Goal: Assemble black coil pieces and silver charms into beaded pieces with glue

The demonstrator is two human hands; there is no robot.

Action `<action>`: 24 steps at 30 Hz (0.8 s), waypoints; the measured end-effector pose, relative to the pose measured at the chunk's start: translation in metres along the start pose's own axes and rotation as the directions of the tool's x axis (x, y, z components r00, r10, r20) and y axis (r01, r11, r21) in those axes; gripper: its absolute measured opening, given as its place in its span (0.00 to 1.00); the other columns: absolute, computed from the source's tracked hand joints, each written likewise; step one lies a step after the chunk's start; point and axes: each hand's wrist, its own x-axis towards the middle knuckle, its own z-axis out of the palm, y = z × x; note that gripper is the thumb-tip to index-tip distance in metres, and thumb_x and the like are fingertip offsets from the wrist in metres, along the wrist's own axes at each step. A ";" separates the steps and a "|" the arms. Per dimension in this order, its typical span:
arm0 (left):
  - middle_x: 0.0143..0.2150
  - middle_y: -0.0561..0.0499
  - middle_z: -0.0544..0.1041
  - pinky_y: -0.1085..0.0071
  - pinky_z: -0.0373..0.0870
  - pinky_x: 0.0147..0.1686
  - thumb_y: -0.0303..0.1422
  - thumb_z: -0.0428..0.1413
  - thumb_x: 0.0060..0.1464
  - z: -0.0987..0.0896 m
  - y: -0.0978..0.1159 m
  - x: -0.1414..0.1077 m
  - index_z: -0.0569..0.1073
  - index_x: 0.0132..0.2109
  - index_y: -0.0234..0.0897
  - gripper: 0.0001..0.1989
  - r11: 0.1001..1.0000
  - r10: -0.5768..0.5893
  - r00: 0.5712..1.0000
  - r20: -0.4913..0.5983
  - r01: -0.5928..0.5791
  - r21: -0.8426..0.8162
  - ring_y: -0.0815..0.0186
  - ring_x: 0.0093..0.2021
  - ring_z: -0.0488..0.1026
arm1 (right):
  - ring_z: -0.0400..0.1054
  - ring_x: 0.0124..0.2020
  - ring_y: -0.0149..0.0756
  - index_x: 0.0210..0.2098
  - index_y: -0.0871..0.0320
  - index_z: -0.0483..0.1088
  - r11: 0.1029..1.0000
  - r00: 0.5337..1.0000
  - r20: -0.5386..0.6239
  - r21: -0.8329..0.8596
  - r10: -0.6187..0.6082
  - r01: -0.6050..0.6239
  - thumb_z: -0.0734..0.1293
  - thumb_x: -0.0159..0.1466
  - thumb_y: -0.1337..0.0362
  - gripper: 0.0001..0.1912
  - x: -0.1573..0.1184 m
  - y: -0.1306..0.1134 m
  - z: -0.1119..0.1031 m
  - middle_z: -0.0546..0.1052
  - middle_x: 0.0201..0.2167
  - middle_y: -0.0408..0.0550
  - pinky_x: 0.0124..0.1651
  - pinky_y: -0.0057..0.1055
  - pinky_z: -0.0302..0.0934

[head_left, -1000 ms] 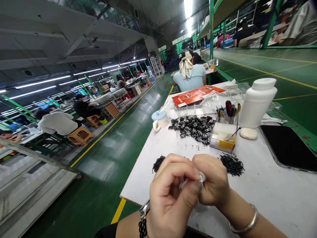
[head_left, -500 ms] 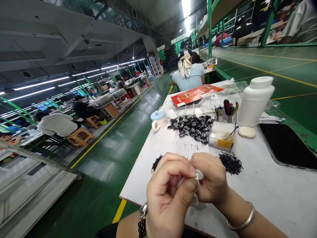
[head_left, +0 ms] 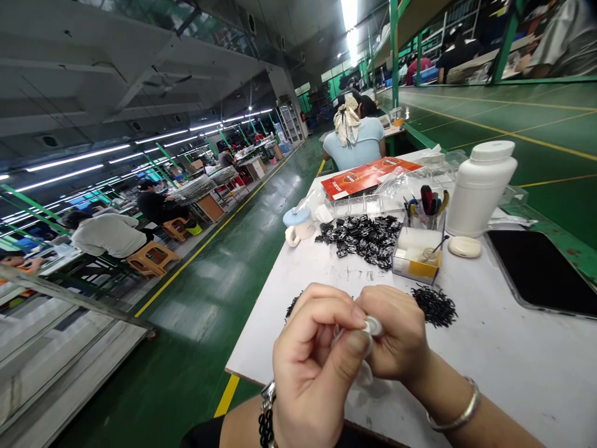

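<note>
My left hand (head_left: 317, 361) and my right hand (head_left: 396, 330) meet above the near edge of the white table. Between them is a small white, soft-looking piece (head_left: 372, 326), pinched by the left thumb and index finger and gripped by the curled right fingers. Part of it hangs below the fingertips; its full shape is hidden. Behind the right hand lies a pile of thin black pieces (head_left: 435, 306). Another dark pile (head_left: 291, 307) is partly covered by the left hand. Farther back is a heap of black shiny parts (head_left: 364, 239).
A lidded cup (head_left: 299, 225) stands at the table's left edge. A small box (head_left: 416, 264), a tool holder (head_left: 426, 211), a white bottle (head_left: 480, 190), a white case (head_left: 464, 247) and a phone (head_left: 543, 270) are at right. A person (head_left: 354, 140) sits beyond the red sheet (head_left: 368, 176).
My left hand has shifted slightly left and up, its fingertips still on the white piece. The right hand is almost unchanged.
</note>
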 end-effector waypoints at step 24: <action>0.33 0.52 0.75 0.79 0.72 0.31 0.29 0.62 0.52 -0.015 0.001 0.006 0.77 0.41 0.41 0.08 0.992 -0.129 0.972 -0.197 0.129 -0.013 0.71 0.32 0.73 | 0.51 0.17 0.27 0.20 0.57 0.58 0.997 0.997 0.008 0.017 0.075 -0.075 0.59 0.54 0.72 0.08 0.003 -0.001 -0.005 0.58 0.15 0.38 0.22 0.27 0.47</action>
